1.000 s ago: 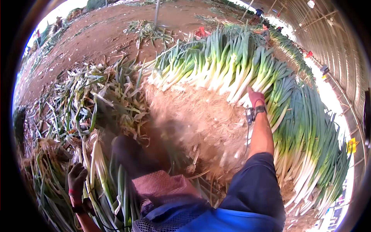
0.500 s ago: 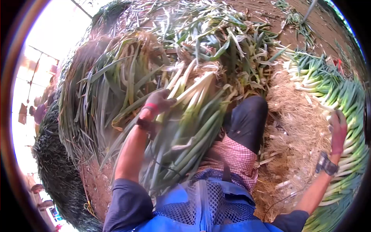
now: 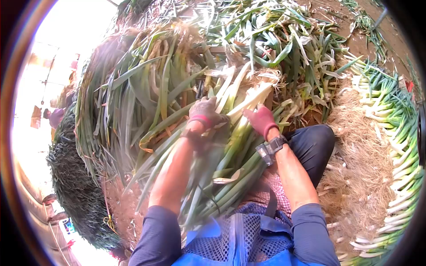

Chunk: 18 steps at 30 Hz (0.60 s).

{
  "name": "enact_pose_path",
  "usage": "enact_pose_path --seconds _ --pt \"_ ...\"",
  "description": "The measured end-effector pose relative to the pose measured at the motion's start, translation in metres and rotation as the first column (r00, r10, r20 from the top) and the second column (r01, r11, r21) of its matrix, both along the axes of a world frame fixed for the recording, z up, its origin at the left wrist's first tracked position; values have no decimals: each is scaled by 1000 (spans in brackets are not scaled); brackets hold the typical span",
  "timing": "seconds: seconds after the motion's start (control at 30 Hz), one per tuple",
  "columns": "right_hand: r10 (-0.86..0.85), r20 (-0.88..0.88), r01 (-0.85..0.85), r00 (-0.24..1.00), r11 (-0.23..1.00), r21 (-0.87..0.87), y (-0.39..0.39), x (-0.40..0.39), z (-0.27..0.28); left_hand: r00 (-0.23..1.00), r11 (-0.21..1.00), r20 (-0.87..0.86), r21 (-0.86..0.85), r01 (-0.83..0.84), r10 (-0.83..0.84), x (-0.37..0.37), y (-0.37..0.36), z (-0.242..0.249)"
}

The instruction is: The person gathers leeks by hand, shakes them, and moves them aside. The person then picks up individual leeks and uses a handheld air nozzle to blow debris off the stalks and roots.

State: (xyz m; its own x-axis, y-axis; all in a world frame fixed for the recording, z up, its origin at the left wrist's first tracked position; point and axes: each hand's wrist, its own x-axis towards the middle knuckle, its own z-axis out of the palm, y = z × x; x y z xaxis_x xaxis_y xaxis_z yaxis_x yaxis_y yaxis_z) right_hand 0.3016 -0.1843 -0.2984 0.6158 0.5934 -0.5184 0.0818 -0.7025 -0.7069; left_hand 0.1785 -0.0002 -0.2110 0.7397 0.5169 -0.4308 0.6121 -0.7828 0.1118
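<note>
A bundle of long green onions lies across my lap, white root ends pointing away from me and green leaves towards my body. My left hand, in a greyish glove with a pink cuff, is closed at the left side of the white stalks, its thumb towards them. Close beside it my right hand, in a red glove, has its fingers curled on a stalk just below the roots. A small dark upright piece stands behind my left hand.
A heap of untrimmed green onions rises at the left. Stripped leaves are piled ahead. To my right, a mat of cut roots borders a row of cleaned green onions. A person is at far left.
My right hand has come from the row of cleaned onions on the right to the bundle on my lap. The left hand stays by the stalks; the view has shifted slightly right.
</note>
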Motion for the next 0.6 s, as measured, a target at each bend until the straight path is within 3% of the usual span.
enact_pose_path --seconds 0.07,0.1,0.17,0.23,0.3,0.37,0.4,0.47,0.53,0.6 --pt "-241 -33 243 970 960 136 10 -7 -17 999 998 -28 -64 -21 19 4 14 -3" --pt "-239 -40 242 970 961 136 9 -8 -16 998 991 -45 -131 -38 32 6 20 -4" --pt "-272 -555 507 786 797 328 0 -5 -4 998 978 -16 -196 -63 61 8 29 -11" --pt "-282 -609 557 742 765 323 -5 -7 6 985 871 7 -468 -151 174 10 34 -14" --pt "-283 -709 645 646 699 309 -4 -7 10 978 837 -6 -516 -183 210 12 32 -15" --pt "-251 -684 627 685 682 378 -1 -4 -1 950 653 -33 -718 -240 312 9 33 -19" --pt "-217 -655 602 724 662 446 0 -3 -7 950 655 -35 -716 -241 311 7 32 -25" --pt "-199 -673 588 712 692 418 5 2 -12 932 607 92 -780 -152 350 2 26 -28" --pt "-182 -686 571 705 719 396 9 1 -7 936 606 80 -780 -155 343 2 25 -18" --pt "-238 -709 521 663 827 210 10 -2 23 939 601 74 -785 -153 335 5 18 -2"
